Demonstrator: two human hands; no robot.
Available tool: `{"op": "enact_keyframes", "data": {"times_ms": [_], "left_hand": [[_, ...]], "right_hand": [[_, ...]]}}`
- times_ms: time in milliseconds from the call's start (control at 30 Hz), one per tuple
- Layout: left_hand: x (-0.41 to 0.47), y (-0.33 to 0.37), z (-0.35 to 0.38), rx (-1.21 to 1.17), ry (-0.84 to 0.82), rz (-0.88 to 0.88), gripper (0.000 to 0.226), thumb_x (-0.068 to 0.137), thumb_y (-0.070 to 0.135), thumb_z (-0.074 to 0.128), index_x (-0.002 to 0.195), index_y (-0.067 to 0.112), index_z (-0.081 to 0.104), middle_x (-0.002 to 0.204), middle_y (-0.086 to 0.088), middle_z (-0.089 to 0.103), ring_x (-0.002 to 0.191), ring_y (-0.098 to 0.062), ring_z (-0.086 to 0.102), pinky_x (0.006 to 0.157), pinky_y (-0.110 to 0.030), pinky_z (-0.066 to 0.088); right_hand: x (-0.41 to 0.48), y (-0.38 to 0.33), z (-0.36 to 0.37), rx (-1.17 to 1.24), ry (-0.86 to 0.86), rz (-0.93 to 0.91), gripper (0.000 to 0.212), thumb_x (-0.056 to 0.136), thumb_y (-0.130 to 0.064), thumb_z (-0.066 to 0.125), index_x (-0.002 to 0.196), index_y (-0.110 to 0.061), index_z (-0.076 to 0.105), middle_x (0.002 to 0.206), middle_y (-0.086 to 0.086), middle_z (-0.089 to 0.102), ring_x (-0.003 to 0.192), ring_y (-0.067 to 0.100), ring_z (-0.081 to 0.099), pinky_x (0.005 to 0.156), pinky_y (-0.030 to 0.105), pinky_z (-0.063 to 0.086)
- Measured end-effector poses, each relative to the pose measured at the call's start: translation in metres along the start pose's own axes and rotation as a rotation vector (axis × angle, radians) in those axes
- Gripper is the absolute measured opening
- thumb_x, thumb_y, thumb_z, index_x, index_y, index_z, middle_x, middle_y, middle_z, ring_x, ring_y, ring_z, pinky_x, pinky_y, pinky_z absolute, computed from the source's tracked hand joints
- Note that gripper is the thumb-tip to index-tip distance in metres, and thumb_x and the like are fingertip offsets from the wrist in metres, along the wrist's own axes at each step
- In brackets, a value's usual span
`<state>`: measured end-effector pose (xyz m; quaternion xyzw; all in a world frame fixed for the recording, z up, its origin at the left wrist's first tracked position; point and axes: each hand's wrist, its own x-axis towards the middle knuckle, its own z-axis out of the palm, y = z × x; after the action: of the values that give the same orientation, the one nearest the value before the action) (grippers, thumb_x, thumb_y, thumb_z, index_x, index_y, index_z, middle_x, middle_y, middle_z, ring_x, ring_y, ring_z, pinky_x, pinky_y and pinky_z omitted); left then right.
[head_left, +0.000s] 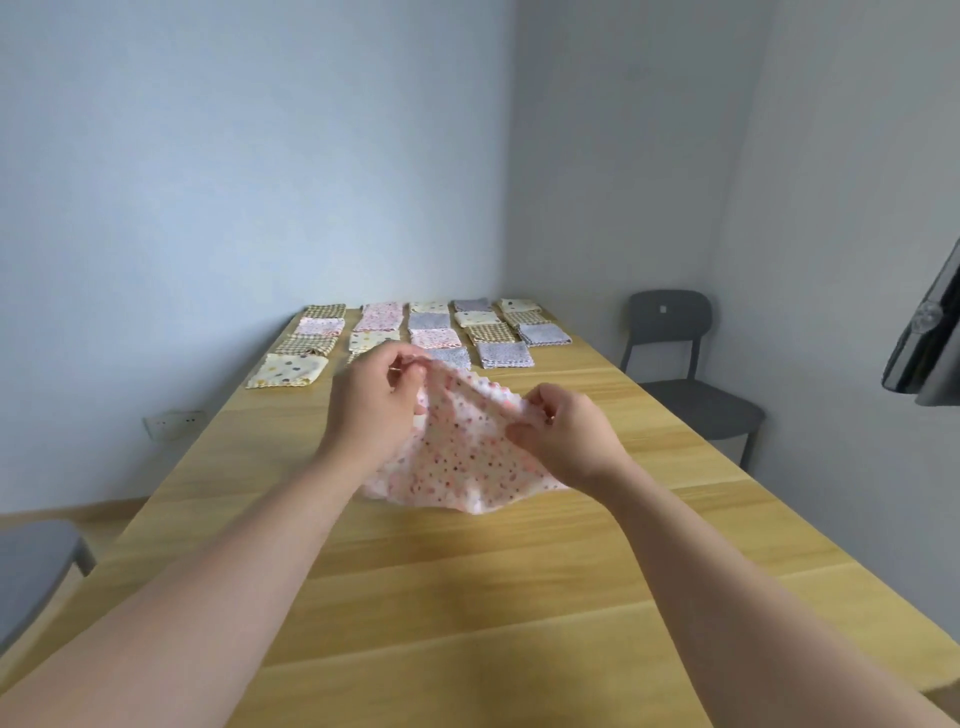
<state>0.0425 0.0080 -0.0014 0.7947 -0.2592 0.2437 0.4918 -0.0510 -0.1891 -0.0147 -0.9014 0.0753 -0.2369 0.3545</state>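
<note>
A white cloth with small pink and red dots (457, 452) hangs between my two hands over the middle of the wooden table (467, 597). My left hand (371, 405) pinches its upper left edge. My right hand (563, 434) pinches the upper right edge. The cloth's lower part sags and rests crumpled on the tabletop. Beyond it, several folded cloths (415, 332) lie in rows at the far end of the table, in checked, dotted, pink floral and blue floral patterns.
A dark grey chair (691, 384) stands at the table's right side near the corner. Another grey seat (31, 571) shows at the left edge. A wall socket (174, 423) sits low on the left wall. A dark object (930, 343) hangs at the right.
</note>
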Motion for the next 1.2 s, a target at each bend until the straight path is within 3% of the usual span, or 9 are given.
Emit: {"op": "enact_keyframes", "data": {"times_ms": [233,467,567,667,800,900,967,1067,1200], "left_hand": [[0.009,0.004,-0.033,-0.170,-0.040,-0.135,0.027,0.100,0.025,0.060,0.077,0.011,0.061,0.055,0.004,0.062,0.049,-0.021,0.065,0.064,-0.049,0.060],[0.015,-0.004,-0.059,-0.359,-0.051,-0.289,0.030,0.099,0.020,0.062,0.096,-0.010,0.064,0.080,-0.020,0.063,0.047,-0.018,0.058,0.043,-0.028,0.051],[0.016,-0.016,-0.057,-0.392,-0.117,-0.408,0.025,0.100,0.015,0.062,0.084,-0.003,0.059,0.084,-0.017,0.065,0.063,-0.024,0.072,0.060,-0.034,0.062],[0.020,-0.024,-0.058,-0.397,-0.138,-0.385,0.030,0.100,0.013,0.061,0.075,-0.002,0.053,0.079,-0.005,0.061,0.095,-0.029,0.074,0.081,-0.035,0.061],[0.026,-0.023,-0.065,-0.461,-0.089,-0.268,0.037,0.098,0.016,0.065,0.101,-0.020,0.059,0.094,-0.006,0.071,0.086,-0.012,0.075,0.092,-0.034,0.059],[0.011,-0.033,-0.073,-0.416,-0.114,-0.208,0.047,0.082,0.043,0.075,0.093,-0.002,0.070,0.093,-0.020,0.071,0.093,-0.026,0.069,0.103,-0.055,0.050],[-0.017,-0.046,-0.074,-0.292,-0.191,-0.167,0.028,0.083,0.043,0.074,0.089,0.016,0.077,0.096,-0.015,0.075,0.094,-0.022,0.067,0.101,-0.050,0.049],[-0.064,-0.063,-0.073,0.004,-0.375,-0.096,0.012,0.089,0.036,0.070,0.094,0.029,0.080,0.105,0.016,0.076,0.107,0.001,0.067,0.101,-0.032,0.051],[-0.113,-0.080,-0.076,0.280,-0.578,-0.026,0.014,0.095,0.035,0.067,0.105,0.035,0.078,0.109,0.033,0.069,0.110,0.006,0.063,0.096,-0.022,0.049]], "right_hand": [[-0.008,-0.019,-0.049,0.230,-0.165,0.091,0.028,0.080,-0.034,0.085,0.075,-0.014,0.067,0.064,-0.007,0.060,0.056,0.008,0.054,0.050,0.018,0.041],[0.001,-0.028,-0.078,0.474,-0.444,0.240,0.025,0.069,-0.023,0.092,0.078,-0.017,0.070,0.082,0.004,0.067,0.072,0.016,0.056,0.060,0.028,0.033],[0.006,-0.029,-0.071,0.292,-0.363,0.322,0.012,0.085,-0.020,0.081,0.084,-0.012,0.072,0.081,0.003,0.070,0.066,0.012,0.060,0.050,0.025,0.040],[0.011,-0.031,-0.055,0.406,-0.183,0.333,0.011,0.091,-0.011,0.074,0.096,-0.002,0.071,0.102,0.015,0.072,0.090,0.026,0.072,0.069,0.038,0.063],[0.013,-0.030,-0.046,0.484,0.113,0.156,0.014,0.087,-0.002,0.075,0.090,-0.015,0.070,0.102,0.017,0.073,0.094,0.032,0.073,0.085,0.045,0.061],[0.000,-0.022,-0.040,0.305,0.225,0.016,0.008,0.087,-0.015,0.076,0.090,-0.021,0.071,0.075,-0.005,0.069,0.061,0.007,0.062,0.057,0.024,0.050],[-0.017,-0.012,-0.029,0.251,0.166,-0.015,0.006,0.086,-0.016,0.075,0.086,-0.021,0.072,0.063,-0.009,0.059,0.048,0.002,0.044,0.047,0.017,0.035],[-0.047,0.017,-0.011,0.169,0.005,0.008,0.014,0.086,-0.012,0.071,0.082,-0.025,0.075,0.059,-0.007,0.058,0.049,0.006,0.041,0.048,0.018,0.033],[-0.085,0.046,-0.001,0.030,-0.226,0.038,0.018,0.086,-0.013,0.070,0.083,-0.030,0.077,0.067,-0.016,0.067,0.062,0.000,0.057,0.060,0.013,0.040]]}}
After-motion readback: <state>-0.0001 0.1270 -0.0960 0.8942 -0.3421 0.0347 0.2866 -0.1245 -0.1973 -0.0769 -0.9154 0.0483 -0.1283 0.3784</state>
